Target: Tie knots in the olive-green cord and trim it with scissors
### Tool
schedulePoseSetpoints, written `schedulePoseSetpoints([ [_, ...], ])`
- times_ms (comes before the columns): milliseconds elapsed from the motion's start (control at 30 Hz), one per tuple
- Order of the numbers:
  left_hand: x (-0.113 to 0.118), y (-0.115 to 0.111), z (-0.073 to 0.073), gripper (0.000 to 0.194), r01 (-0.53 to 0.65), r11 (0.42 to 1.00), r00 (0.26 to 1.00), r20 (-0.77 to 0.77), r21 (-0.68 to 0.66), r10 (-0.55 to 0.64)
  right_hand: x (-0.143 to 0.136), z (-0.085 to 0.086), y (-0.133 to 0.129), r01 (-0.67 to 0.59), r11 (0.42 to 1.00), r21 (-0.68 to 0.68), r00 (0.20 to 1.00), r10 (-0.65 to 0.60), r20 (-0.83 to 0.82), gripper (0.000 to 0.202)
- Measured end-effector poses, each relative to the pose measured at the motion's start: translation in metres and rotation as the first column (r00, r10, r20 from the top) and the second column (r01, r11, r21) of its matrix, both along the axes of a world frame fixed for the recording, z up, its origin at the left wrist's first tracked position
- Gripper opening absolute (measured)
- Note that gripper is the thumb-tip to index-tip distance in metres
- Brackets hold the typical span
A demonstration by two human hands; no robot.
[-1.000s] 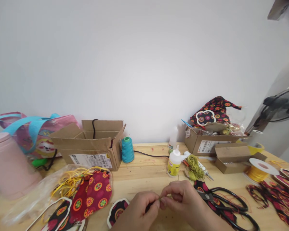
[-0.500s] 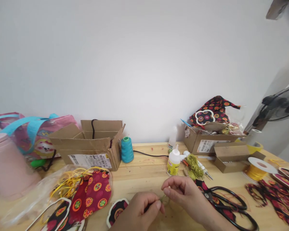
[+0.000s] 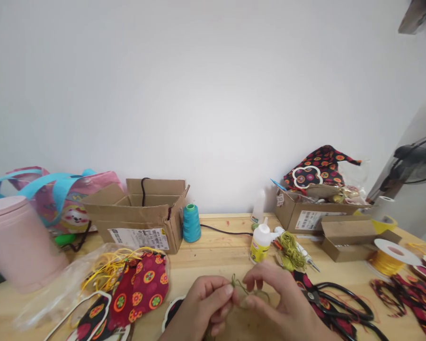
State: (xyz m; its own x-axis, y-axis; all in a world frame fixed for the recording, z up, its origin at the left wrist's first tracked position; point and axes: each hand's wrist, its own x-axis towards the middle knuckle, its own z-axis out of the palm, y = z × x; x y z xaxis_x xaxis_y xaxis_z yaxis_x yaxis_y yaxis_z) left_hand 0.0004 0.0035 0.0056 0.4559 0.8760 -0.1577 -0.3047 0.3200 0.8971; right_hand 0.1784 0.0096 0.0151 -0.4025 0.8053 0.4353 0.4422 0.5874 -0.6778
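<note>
Left hand [image 3: 208, 303] pinches green cord [image 3: 233, 283] above worktop [image 3: 218, 258], small loop poking up past grip. Right hand [image 3: 282, 300] blurred, thumb and index apart near cord; can't tell if gripping. Best: firm left pinch, light tension.

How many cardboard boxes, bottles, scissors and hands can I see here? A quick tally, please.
Cardboard boxes: 3 (left box, right box, small box)
Bottles: 2 (front bottle, back bottle)
Scissors: 1 (black-handled scissors)
Hands: 2 (left hand, right hand)
Total: 8
</note>
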Motion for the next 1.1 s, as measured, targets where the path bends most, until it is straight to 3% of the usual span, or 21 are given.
schedulePoseSetpoints([
  [67, 0.000, 0.001, -0.001, 0.023, -0.003, 1.000, 1.000, 0.015, 0.005, 0.003, -0.004, -0.001, -0.001, -0.003, 0.999, -0.051, 0.996, 0.007, 0.084, 0.013],
  [133, 0.001, 0.002, -0.003, 0.024, -0.018, 1.000, 1.000, 0.003, 0.025, 0.018, -0.007, -0.003, -0.001, -0.008, 1.000, -0.018, 0.988, 0.011, 0.154, 0.015],
  [233, 0.002, 0.003, -0.007, 0.029, -0.054, 0.994, 0.992, -0.112, 0.090, 0.064, -0.009, -0.006, 0.000, -0.044, 0.978, 0.206, 0.967, -0.010, 0.254, 0.024],
  [300, 0.002, 0.002, -0.007, 0.032, -0.090, 0.980, 0.957, -0.258, 0.180, 0.135, -0.009, -0.006, -0.001, -0.067, 0.925, 0.373, 0.945, -0.061, 0.322, 0.026],
  [433, 0.005, -0.002, -0.001, 0.031, -0.046, 0.903, 0.785, -0.544, 0.427, 0.297, -0.011, -0.001, -0.006, -0.152, 0.803, 0.576, 0.871, -0.166, 0.462, 0.022],
  [533, 0.007, -0.005, 0.002, 0.030, 0.079, 0.833, 0.653, -0.660, 0.548, 0.372, -0.013, 0.008, -0.011, -0.212, 0.733, 0.646, 0.831, -0.212, 0.514, 0.021],
  [600, 0.007, -0.007, 0.002, 0.030, 0.175, 0.795, 0.584, -0.711, 0.581, 0.392, -0.014, 0.014, -0.014, -0.252, 0.717, 0.650, 0.814, -0.207, 0.543, 0.022],
  [667, 0.008, -0.009, 0.003, 0.029, 0.262, 0.757, 0.560, -0.734, 0.598, 0.385, -0.015, 0.022, -0.014, -0.291, 0.722, 0.628, 0.795, -0.183, 0.579, 0.022],
  [733, 0.008, -0.013, 0.007, 0.025, 0.332, 0.717, 0.586, -0.729, 0.614, 0.353, -0.014, 0.029, -0.011, -0.304, 0.748, 0.589, 0.794, -0.143, 0.591, 0.022],
  [833, 0.008, -0.018, 0.017, 0.025, 0.398, 0.662, 0.643, -0.707, 0.636, 0.293, -0.008, 0.041, -0.002, -0.271, 0.831, 0.486, 0.838, -0.045, 0.544, 0.020],
  [967, 0.007, -0.021, 0.025, 0.028, 0.395, 0.634, 0.683, -0.674, 0.665, 0.281, 0.002, 0.049, 0.008, -0.240, 0.921, 0.306, 0.894, 0.086, 0.440, 0.015],
  [1100, 0.005, -0.020, 0.023, 0.029, 0.361, 0.622, 0.714, -0.635, 0.694, 0.294, 0.006, 0.042, 0.008, -0.171, 0.966, 0.194, 0.955, 0.114, 0.275, 0.012],
])
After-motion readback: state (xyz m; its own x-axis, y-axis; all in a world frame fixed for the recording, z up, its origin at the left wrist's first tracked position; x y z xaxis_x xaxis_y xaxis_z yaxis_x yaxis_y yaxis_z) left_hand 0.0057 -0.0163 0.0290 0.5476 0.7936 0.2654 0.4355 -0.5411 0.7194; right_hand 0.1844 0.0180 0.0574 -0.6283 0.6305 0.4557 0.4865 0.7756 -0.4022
